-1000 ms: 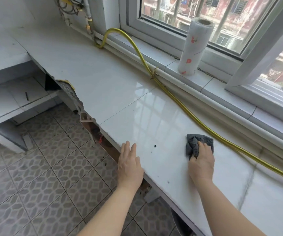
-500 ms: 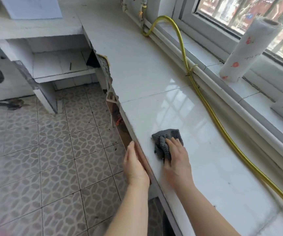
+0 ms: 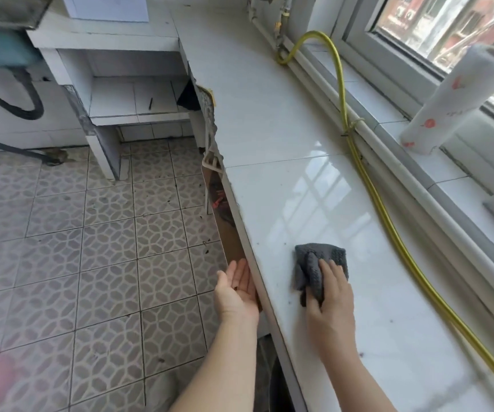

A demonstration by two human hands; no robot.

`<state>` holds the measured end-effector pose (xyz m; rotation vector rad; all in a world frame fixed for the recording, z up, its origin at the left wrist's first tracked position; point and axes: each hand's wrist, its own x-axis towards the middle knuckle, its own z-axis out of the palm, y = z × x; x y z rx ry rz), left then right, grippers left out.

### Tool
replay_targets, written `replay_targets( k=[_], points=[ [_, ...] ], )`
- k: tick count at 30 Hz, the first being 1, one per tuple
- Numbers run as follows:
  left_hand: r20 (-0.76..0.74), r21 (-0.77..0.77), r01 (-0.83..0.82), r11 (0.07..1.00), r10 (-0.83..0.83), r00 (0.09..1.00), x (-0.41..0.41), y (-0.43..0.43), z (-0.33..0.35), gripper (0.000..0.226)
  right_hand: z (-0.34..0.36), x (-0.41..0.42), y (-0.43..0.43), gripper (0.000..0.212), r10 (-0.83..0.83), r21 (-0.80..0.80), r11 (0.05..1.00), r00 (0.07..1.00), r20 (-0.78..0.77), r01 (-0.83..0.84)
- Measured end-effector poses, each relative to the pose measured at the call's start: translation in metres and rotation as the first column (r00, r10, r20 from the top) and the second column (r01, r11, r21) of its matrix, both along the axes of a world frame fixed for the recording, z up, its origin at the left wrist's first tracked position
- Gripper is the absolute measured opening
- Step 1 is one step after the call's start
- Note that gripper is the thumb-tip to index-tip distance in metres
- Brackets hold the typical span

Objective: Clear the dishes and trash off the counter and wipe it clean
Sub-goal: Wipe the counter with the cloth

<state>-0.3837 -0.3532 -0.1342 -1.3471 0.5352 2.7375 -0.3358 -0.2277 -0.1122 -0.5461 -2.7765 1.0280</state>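
Observation:
A grey cloth [image 3: 314,264] lies bunched on the white tiled counter [image 3: 284,138]. My right hand [image 3: 330,307] presses down on the cloth with straight fingers, a short way in from the counter's front edge. My left hand [image 3: 237,289] is cupped palm up just below that edge, beside the cloth, with a few dark crumbs lying in the palm. Small dark specks dot the counter around the cloth.
A yellow hose [image 3: 367,179] runs along the back of the counter by the window sill. A paper towel roll [image 3: 451,99] stands on the sill at the right. The patterned tile floor [image 3: 91,248] lies to the left, with a low tiled shelf [image 3: 132,96] beyond.
My right hand slid the cloth from the counter's middle towards the front edge. My left hand turned from palm down to cupped palm up under the edge. The view swung left.

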Motion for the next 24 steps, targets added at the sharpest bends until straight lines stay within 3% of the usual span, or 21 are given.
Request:
replay_targets(
  k=[7, 14, 18, 24],
  points=[
    [0.029, -0.122, 0.061, 0.991, -0.058, 0.998, 0.0, -0.018, 0.007, 0.047, -0.006, -0.015, -0.047, 0.06, 0.371, 0.109, 0.922, 0.929, 0.02, -0.371],
    [0.034, -0.269, 0.172, 0.948, -0.17, 0.985, -0.019, -0.035, 0.031, 0.046, -0.015, 0.018, -0.045, 0.059, 0.27, 0.24, 0.927, 0.957, 0.104, -0.287],
    [0.016, -0.288, 0.204, 0.936, -0.209, 0.978, -0.04, -0.046, 0.041, 0.045, -0.013, -0.019, -0.056, 0.057, 0.265, 0.335, 0.895, 0.956, 0.127, -0.293],
    [0.026, -0.306, 0.28, 0.91, -0.286, 0.958, -0.087, -0.068, 0.047, 0.042, -0.007, -0.095, -0.083, 0.062, 0.26, 0.312, 0.906, 0.958, 0.12, -0.286]
  ],
)
